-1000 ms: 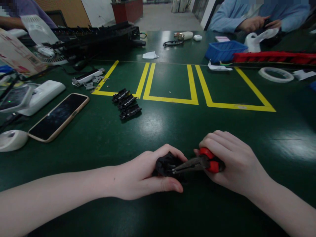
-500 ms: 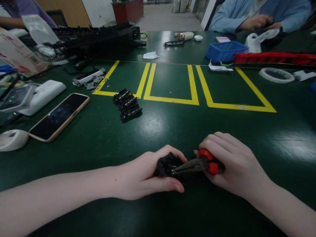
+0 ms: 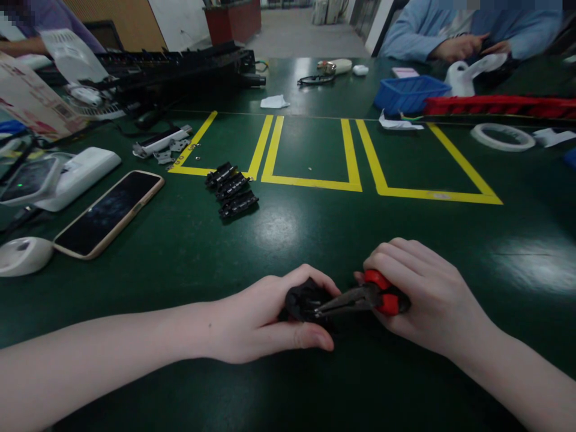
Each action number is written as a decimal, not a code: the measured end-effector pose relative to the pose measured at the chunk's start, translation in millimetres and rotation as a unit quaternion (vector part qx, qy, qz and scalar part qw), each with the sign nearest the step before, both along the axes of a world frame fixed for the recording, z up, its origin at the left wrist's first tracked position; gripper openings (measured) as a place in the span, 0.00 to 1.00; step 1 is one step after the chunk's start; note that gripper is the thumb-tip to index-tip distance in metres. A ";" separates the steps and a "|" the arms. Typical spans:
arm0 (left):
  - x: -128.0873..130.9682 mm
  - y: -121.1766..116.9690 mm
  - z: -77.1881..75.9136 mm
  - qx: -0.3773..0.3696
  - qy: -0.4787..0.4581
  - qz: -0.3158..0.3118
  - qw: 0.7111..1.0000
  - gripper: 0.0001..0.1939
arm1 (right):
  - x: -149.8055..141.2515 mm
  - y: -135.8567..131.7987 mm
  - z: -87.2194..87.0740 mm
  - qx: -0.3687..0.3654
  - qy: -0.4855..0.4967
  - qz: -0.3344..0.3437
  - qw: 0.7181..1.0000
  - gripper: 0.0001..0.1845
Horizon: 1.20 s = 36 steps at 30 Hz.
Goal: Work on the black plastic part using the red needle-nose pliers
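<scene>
Between the thumb and fingers of my left hand (image 3: 265,321) is a black plastic part (image 3: 302,302), low over the table's near side. My right hand (image 3: 420,294) is closed around the red handles of needle-nose pliers (image 3: 351,300). The jaws point left and their tips reach the front face of the black part. I cannot make out whether the tips pinch anything. Farther off, left of centre, several ribbed black plastic pieces (image 3: 231,189) lie in a row on the table.
A phone (image 3: 110,213) and a white device (image 3: 83,177) lie at left, near small metal parts (image 3: 166,147). Yellow tape outlines (image 3: 315,183) mark the green table (image 3: 288,390). At the back are a blue bin (image 3: 409,93), a tape roll (image 3: 503,138) and a co-worker's hands (image 3: 468,48).
My hands, the pliers and the black part hold almost the same position. Across the table, the co-worker's hands have shifted slightly.
</scene>
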<state>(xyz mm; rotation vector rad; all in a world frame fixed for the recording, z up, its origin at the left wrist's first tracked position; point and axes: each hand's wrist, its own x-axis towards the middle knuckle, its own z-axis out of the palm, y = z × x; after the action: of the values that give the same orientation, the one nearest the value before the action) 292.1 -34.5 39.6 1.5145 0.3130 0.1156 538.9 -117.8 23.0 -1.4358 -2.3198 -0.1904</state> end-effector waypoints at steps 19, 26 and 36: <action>1.6 -0.6 -0.1 -0.004 0.006 0.003 1.000 0.20 | -1.0 0.0 -0.3 0.012 -0.006 0.000 1.000 0.07; 1.1 -0.1 -0.1 -0.005 0.003 -0.006 1.000 0.20 | -1.1 -0.1 0.2 0.022 0.007 0.001 1.000 0.06; 0.0 0.6 0.5 0.003 0.002 -0.017 1.000 0.19 | -2.0 0.0 -0.3 0.018 0.004 0.007 1.000 0.05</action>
<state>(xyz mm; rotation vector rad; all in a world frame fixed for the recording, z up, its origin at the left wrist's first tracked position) 292.0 -33.9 40.0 1.5246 0.2899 0.0856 536.9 -117.8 22.6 -1.4001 -2.3076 -0.2224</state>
